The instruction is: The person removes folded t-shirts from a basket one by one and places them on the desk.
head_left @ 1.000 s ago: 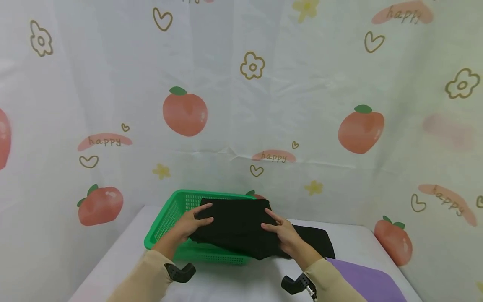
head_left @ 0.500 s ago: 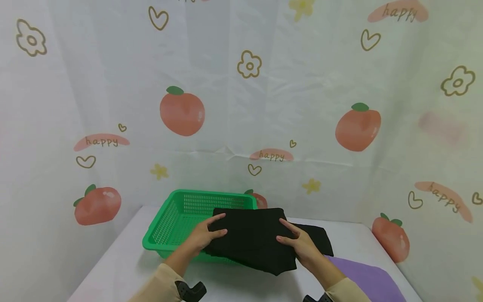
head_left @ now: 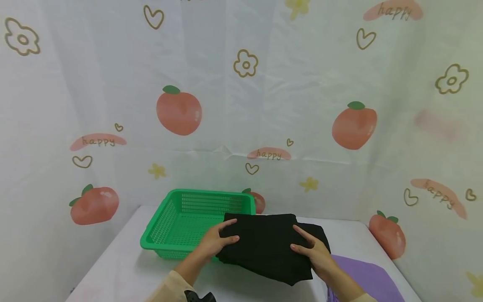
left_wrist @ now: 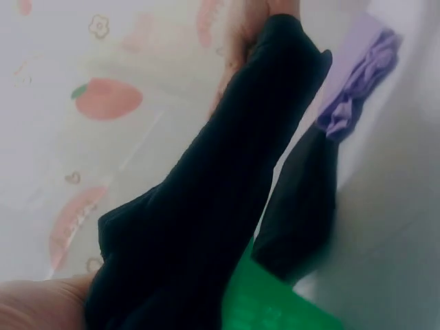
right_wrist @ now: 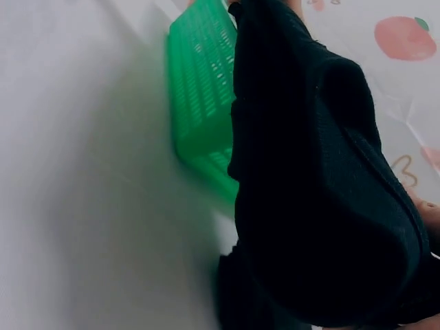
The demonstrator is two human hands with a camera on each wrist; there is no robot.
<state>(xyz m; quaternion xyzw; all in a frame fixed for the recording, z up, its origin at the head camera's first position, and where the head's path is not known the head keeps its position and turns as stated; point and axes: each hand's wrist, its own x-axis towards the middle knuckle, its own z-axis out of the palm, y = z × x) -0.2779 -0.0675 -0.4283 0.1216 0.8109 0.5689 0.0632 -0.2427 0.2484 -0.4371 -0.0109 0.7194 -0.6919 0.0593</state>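
A folded black cloth (head_left: 264,247), maybe a garment, is held up between both hands in front of the basket's right side. My left hand (head_left: 218,241) grips its left end, thumb and a finger showing on the near face. On the opposite end my right hand (head_left: 313,251) grips it the same way; the other fingers are hidden behind the cloth. In the left wrist view the black cloth (left_wrist: 199,179) stretches between the two hands as a thick folded bundle. The right wrist view shows the bundle's rounded folded end (right_wrist: 330,240) up close.
A green perforated basket (head_left: 162,245) stands on the white table at the left. Behind the held cloth lies another folded black cloth (head_left: 318,235). A folded purple cloth (head_left: 366,272) lies at the right. A printed curtain (head_left: 226,176) hangs right behind the table.
Both hands have carried the black cloth from over the green basket rightward and toward me, so more of the basket's inside shows. The basket, the other black cloth and the purple cloth stay in place.
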